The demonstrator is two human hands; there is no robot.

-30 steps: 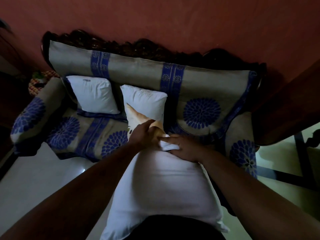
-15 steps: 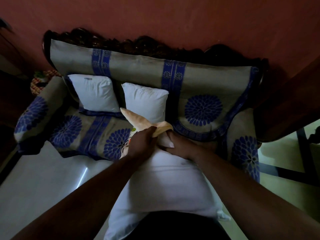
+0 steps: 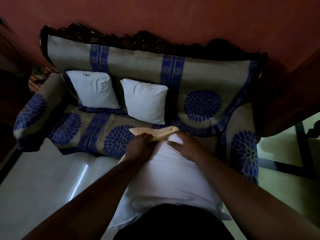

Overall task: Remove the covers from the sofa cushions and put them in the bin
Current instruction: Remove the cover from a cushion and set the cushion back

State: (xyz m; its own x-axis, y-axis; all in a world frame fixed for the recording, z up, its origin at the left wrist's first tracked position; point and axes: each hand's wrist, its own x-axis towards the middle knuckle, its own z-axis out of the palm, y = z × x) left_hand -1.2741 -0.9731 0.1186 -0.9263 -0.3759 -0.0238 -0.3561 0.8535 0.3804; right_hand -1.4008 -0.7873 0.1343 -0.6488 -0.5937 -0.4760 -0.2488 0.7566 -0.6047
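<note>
Cover [image 3: 155, 133] nearly off cushion [image 3: 169, 177]; left hand [image 3: 140, 146] pinching it, right hand [image 3: 185, 144] flat on cushion; next, pull free, find bin.

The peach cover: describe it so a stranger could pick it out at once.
Start at the blue-flowered sofa and go to the front of its seat. There the peach cover lies bunched at the far end of the big white cushion, pinched by the left hand. It is the only peach cloth.
</note>
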